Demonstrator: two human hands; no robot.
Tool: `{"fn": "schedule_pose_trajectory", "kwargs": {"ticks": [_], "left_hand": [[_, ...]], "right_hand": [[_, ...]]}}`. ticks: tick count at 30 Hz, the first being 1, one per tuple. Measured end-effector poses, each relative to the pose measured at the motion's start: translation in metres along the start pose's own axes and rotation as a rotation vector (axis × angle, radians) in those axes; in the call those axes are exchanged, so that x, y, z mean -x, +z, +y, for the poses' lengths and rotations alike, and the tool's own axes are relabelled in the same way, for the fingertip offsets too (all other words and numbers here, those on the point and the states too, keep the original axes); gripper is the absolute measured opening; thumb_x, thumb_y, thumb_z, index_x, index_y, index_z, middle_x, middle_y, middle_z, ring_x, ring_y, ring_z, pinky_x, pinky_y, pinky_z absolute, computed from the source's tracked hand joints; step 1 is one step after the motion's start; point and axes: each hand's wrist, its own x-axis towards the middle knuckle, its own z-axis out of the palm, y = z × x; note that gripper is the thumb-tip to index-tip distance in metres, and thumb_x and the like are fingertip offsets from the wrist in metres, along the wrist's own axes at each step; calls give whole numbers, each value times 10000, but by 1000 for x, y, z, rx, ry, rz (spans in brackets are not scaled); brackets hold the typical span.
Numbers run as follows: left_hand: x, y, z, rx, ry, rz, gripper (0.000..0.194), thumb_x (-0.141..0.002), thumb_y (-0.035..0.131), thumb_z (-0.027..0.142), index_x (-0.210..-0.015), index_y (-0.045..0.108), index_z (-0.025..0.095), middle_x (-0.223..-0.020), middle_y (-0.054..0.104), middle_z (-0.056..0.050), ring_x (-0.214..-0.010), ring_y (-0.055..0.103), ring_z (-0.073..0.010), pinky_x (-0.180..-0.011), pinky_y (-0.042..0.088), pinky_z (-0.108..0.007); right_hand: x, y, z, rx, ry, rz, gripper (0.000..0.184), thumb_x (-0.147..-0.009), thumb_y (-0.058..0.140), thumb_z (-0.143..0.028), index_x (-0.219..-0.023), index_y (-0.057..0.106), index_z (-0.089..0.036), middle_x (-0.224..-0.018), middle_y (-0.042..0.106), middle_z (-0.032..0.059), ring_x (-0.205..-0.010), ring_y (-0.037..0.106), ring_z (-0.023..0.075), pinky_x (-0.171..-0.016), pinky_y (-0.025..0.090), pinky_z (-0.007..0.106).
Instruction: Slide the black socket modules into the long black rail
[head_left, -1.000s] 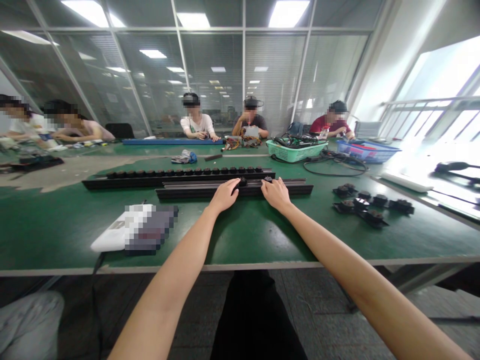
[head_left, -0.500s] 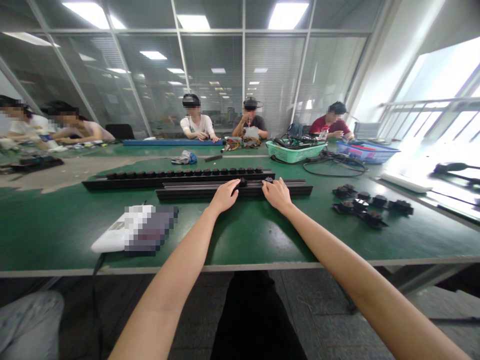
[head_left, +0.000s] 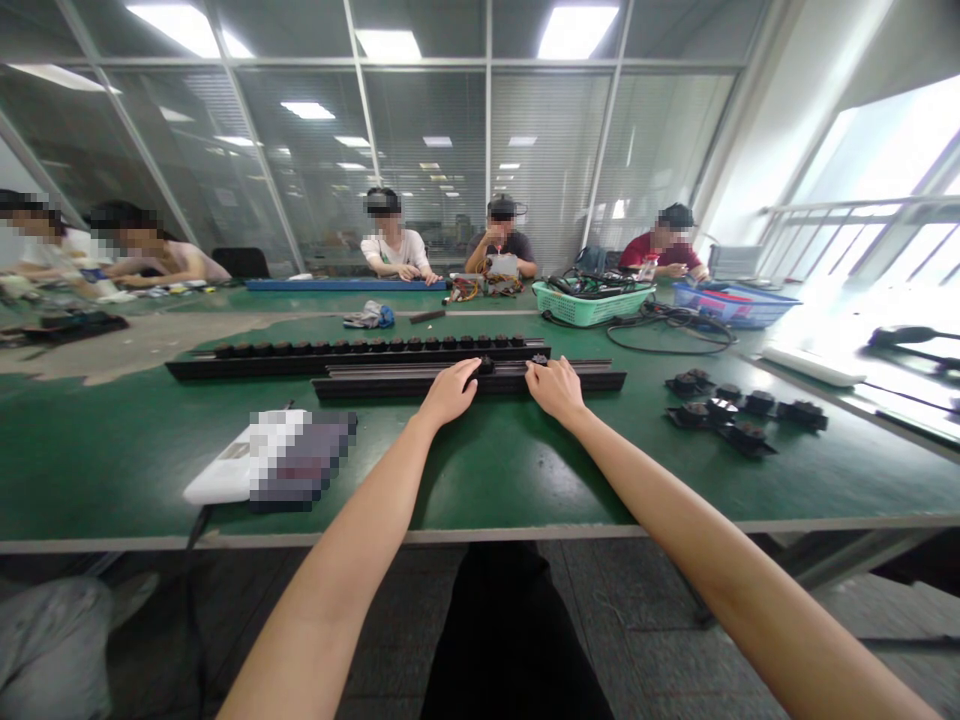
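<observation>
A long black rail [head_left: 375,388] lies crosswise on the green table before me. My left hand [head_left: 450,390] is closed at the rail's middle, its thumb and fingers around a small black block [head_left: 486,367] seated on the track. A little to the right, my right hand [head_left: 556,387] is curled over the rail with its fingertips at a second small black block [head_left: 539,360]; the fingers partly hide how it is gripped. Behind lies another black rail [head_left: 225,369] carrying a row of several similar blocks.
Loose black blocks [head_left: 759,402] lie in a group at the right. A white-and-dark pixelated object [head_left: 225,465] lies at left front. Farther back are a grey cloth [head_left: 369,315], a green basket [head_left: 596,305] of cables and a blue basket [head_left: 739,308]. Several people sit across the table.
Both hands stay almost where they were on the rail. The blocks and rails show no clear movement.
</observation>
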Motion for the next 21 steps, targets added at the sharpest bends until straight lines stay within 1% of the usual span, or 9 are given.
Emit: {"fn": "schedule_pose_trajectory", "kwargs": {"ticks": [2, 7, 12, 15, 17, 19, 21], "left_hand": [[0, 0, 0, 3, -4, 0, 522, -1009, 472, 247, -1503, 619, 163, -1576, 622, -111, -1482, 572, -268, -1296, 421, -468], [0, 0, 0, -1, -4, -6, 529, -1009, 467, 246, -1505, 613, 134, -1580, 615, -133, -1489, 564, -273, -1301, 413, -463], [0, 0, -1, -9, 1, -5, 528, -1009, 472, 248, -1507, 612, 144, -1577, 619, -122, -1489, 565, -267, -1302, 414, -467], [0, 1, -1, -8, 3, -2, 530, -1008, 471, 245, -1505, 613, 127, -1575, 619, -138, -1485, 569, -274, -1299, 417, -468], [0, 0, -1, -2, 2, 2, 528, -1007, 474, 245, -1506, 615, 144, -1573, 623, -127, -1481, 573, -272, -1296, 421, -470], [0, 0, -1, 1, 2, 1, 527, -1008, 474, 247, -1508, 614, 155, -1574, 623, -118, -1482, 573, -269, -1296, 421, -469], [0, -1, 0, 2, 4, -1, 530, -1009, 470, 243, -1507, 612, 133, -1577, 618, -135, -1485, 569, -272, -1298, 417, -465]], "right_hand": [[0, 0, 1, -1, 4, -1, 549, -1136, 318, -355, -1300, 813, -184, -1206, 781, 175, -1236, 670, 279, -1239, 342, 421], [1, -1, 2, 1, 4, -7, 554, -1135, 314, -361, -1295, 815, -187, -1196, 787, 162, -1229, 670, 276, -1234, 347, 421], [0, -3, 3, 16, 16, -1, 588, -1136, 300, -369, -1208, 847, -167, -1179, 790, 178, -1219, 678, 287, -1201, 380, 405], [0, -4, 4, 21, 25, -2, 592, -1134, 303, -371, -1181, 854, -160, -1169, 792, 181, -1215, 679, 295, -1177, 402, 406], [-1, -4, 5, 21, 26, -7, 588, -1132, 306, -371, -1176, 855, -163, -1167, 794, 180, -1210, 679, 296, -1165, 413, 408], [-1, -4, 5, 23, 24, -7, 585, -1132, 305, -369, -1185, 852, -171, -1166, 796, 176, -1204, 679, 293, -1166, 412, 409], [-2, -3, 6, 27, 20, -7, 590, -1135, 297, -368, -1188, 852, -174, -1161, 798, 171, -1194, 685, 286, -1178, 399, 406]]}}
